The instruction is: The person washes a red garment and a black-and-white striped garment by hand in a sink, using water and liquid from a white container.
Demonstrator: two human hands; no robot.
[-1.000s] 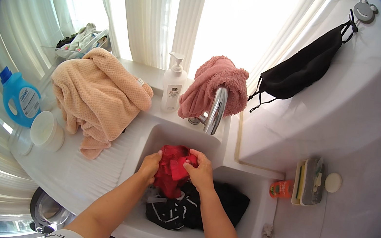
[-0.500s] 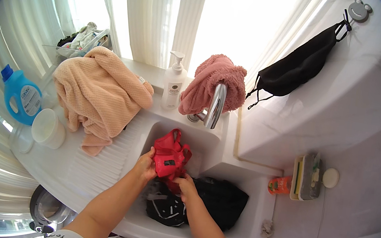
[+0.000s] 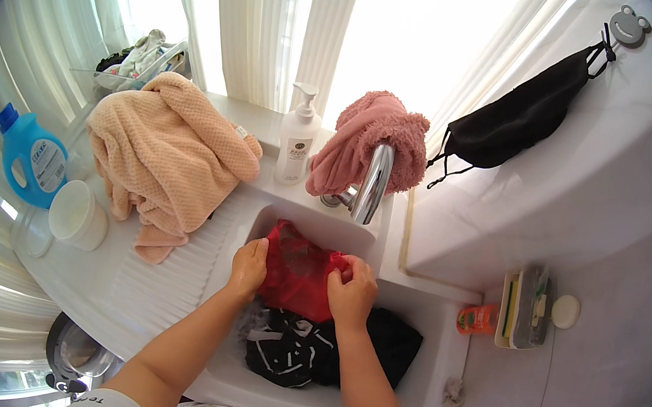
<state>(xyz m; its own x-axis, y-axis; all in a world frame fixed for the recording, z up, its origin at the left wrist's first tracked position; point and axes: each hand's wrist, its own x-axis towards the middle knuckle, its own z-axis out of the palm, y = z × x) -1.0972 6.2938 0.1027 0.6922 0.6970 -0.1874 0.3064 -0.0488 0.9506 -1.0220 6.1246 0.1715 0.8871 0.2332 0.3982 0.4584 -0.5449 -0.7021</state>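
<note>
Your left hand [image 3: 249, 266] and right hand [image 3: 352, 293] reach down into the sink [image 3: 436, 371], fingers pinching the red cloth [image 3: 299, 271] stretched between them; dark clothes [image 3: 304, 348] lie underneath.

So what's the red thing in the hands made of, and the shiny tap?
The red cloth looks like thin, soft fabric: it bunches and folds between the left hand and right hand. The tap seems polished metal, since it mirrors the light.

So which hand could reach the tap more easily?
Probably the right hand: it grips the red cloth just below the tap, while the left hand is farther to the side.
</note>
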